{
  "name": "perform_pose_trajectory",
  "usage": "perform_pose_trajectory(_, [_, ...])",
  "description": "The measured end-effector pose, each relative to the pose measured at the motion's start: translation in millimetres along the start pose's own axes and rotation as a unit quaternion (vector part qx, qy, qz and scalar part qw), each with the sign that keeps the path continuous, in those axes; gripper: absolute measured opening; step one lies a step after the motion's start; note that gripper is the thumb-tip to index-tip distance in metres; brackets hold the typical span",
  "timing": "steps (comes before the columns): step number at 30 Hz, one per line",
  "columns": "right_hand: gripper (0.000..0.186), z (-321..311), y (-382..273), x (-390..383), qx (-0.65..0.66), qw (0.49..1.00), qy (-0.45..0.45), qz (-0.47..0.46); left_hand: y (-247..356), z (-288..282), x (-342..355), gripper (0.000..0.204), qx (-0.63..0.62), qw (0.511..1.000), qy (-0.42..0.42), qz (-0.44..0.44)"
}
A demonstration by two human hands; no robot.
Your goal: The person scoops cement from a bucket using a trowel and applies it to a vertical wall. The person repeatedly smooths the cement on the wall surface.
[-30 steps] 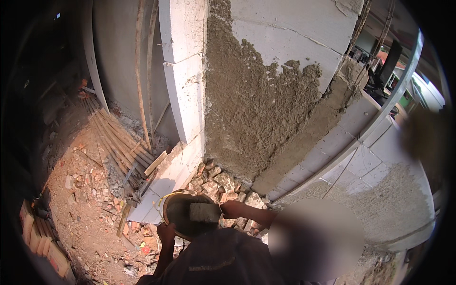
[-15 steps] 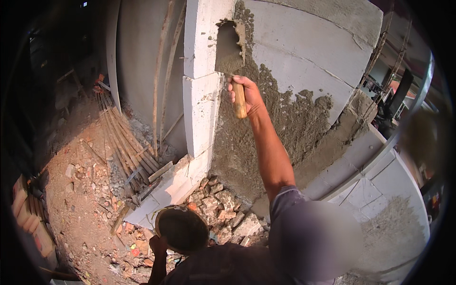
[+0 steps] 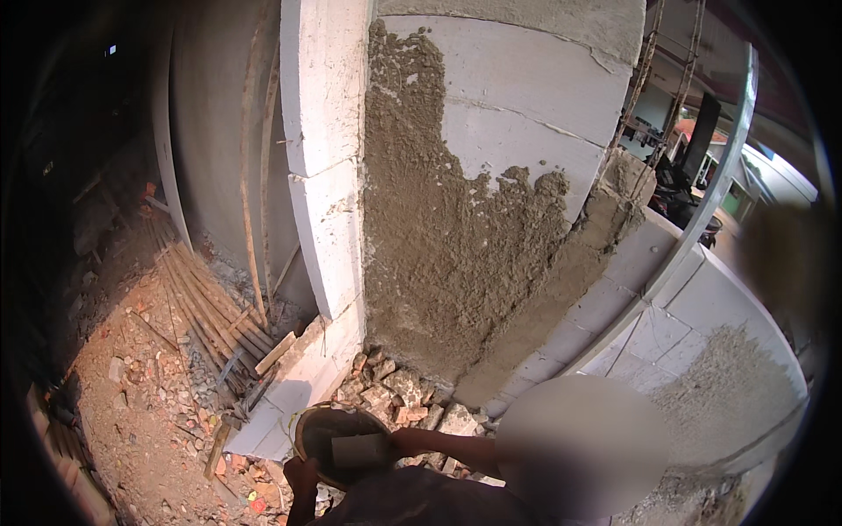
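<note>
My left hand [image 3: 303, 475] is closed on the edge of a dark round bucket [image 3: 349, 420], low in the view. Inside the bucket's mouth lies the flat rectangular blade of a trowel [image 3: 358, 451]. My right hand [image 3: 409, 442] is closed at the blade's right end, and its fingers hide the handle. What the bucket contains is too dark to make out. Ahead stands a pale block wall [image 3: 526, 88], partly covered with rough wet grey mortar [image 3: 456, 245] that reaches up to the white corner edge [image 3: 329, 149].
Broken bricks and rubble [image 3: 399, 386] lie at the wall's foot. To the left, a bundle of wooden poles [image 3: 210, 307] rests on debris-strewn ground [image 3: 132, 368]. A low block ledge [image 3: 303, 386] runs beside the bucket. A curved metal bar [image 3: 702, 215] crosses the right side.
My right hand has come down from the wall's upper corner to the bucket, bringing the trowel into its mouth. My left hand stays at the bucket. The view has shifted right.
</note>
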State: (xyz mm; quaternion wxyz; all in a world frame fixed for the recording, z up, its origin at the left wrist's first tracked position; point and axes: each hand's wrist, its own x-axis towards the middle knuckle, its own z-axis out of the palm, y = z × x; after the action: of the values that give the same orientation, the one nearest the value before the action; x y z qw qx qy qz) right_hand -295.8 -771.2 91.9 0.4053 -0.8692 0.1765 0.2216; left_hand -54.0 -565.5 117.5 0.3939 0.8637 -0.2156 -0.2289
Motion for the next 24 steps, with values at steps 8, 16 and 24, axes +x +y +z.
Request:
perform_pose_trajectory(8, [0.023, 22, -42, 10, -0.062, 0.977, 0.186, 0.079, 47, 35, 23, 0.039, 0.189, 0.944, -0.086, 0.258])
perform_pose_trajectory(16, [0.033, 8, -42, -44, -0.032, 0.921, 0.282, 0.268, 52, 53, 28, 0.023, 0.062, 0.875, -0.102, 0.469])
perform_pose_trajectory(24, [0.037, 51, -21, -2, 0.037, 0.978, 0.194, 0.066, 61, 38, 15, 0.018, 0.007, 0.820, -0.106, 0.563])
